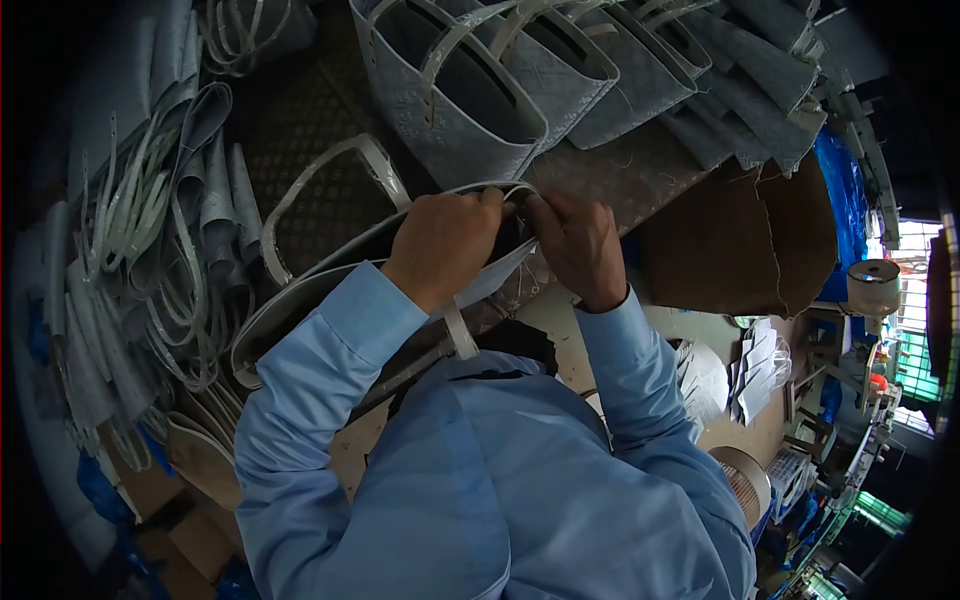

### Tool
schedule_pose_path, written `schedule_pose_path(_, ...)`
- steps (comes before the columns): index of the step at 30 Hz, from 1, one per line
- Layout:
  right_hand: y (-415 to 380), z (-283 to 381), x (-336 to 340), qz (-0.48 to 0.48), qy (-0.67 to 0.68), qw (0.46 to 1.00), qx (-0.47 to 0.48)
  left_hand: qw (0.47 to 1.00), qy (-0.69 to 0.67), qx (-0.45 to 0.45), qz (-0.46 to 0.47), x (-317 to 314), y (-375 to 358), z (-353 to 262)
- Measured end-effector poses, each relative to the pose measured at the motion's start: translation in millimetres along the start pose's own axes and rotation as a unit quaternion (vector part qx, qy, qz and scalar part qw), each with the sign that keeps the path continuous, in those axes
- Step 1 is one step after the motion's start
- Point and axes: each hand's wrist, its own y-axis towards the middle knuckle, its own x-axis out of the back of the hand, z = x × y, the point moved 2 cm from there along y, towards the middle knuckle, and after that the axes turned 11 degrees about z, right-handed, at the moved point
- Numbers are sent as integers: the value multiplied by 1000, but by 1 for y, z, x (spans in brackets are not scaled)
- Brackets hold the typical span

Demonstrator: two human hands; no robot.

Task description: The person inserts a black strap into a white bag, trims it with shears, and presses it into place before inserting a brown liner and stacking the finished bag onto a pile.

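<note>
A grey bag (290,300) with pale edging and strap handles lies across the front of my body, its dark opening facing up. My left hand (445,245) is closed on the rim near the bag's right end, fingers curled over the edge. Just to its right, my right hand (582,245) pinches the bag's right corner between thumb and fingers. The fingertips of both hands are close together there, and part of them is hidden inside the opening. One strap handle (330,160) stands up beyond the bag's far side; another hangs near my shirt.
Several finished-looking grey bags (450,90) stand at the far side of the patterned table (300,120). Bundled straps and rolled grey pieces (210,220) lie at left. A brown cardboard box (740,240) and blue plastic (842,200) are at right.
</note>
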Motion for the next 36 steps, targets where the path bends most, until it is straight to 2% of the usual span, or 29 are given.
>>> schedule_pose_path(3,9,2,0,-37,44,997,53,1000,5,3,1,-1,3,2)
schedule_pose_path(5,13,2,5,18,54,998,39,1000,11,13,10,1,3,2)
schedule_pose_path(8,11,4,5,16,23,998,48,998,25,57,20,8,-4,-10)
schedule_pose_path(10,9,3,3,15,14,998,60,980,8,183,78,26,-20,-23)
schedule_pose_path(11,9,3,0,9,10,998,63,976,15,202,76,35,-29,-17)
schedule_pose_path(13,11,-5,4,23,7,999,23,969,-57,170,-170,65,-69,2)
schedule_pose_path(15,14,-4,10,54,17,998,10,950,-45,190,-245,94,-113,30)
schedule_pose_path(16,16,0,12,67,26,997,19,939,-115,245,-213,95,-140,47)
schedule_pose_path(17,18,3,13,96,11,995,4,936,-110,256,-215,92,-162,63)
schedule_pose_path(19,20,3,10,137,-9,991,-8,967,-31,227,-115,74,-192,83)
schedule_pose_path(20,22,5,6,123,7,992,39,956,-107,262,-73,65,-202,80)
schedule_pose_path(21,25,8,2,108,24,990,87,953,-106,272,-77,63,-207,79)
schedule_pose_path(22,26,12,-2,118,24,989,90,952,-108,271,-96,60,-210,75)
schedule_pose_path(24,29,26,-3,92,-61,980,166,947,-109,277,-120,55,-215,73)
schedule_pose_path(25,32,32,-6,99,-62,978,172,951,-89,262,-140,54,-216,73)
schedule_pose_path(27,30,51,-14,83,-174,920,342,952,-71,251,-160,54,-217,75)
schedule_pose_path(28,30,62,-21,89,-175,919,342,957,-66,239,-152,54,-214,75)
schedule_pose_path(30,28,86,-43,140,-194,878,415,961,-71,227,-139,54,-206,72)
schedule_pose_path(32,36,88,-62,148,-183,879,414,972,-33,209,-107,56,-195,70)
schedule_pose_path(36,46,85,-73,169,-135,882,419,966,-33,229,-116,47,-190,66)
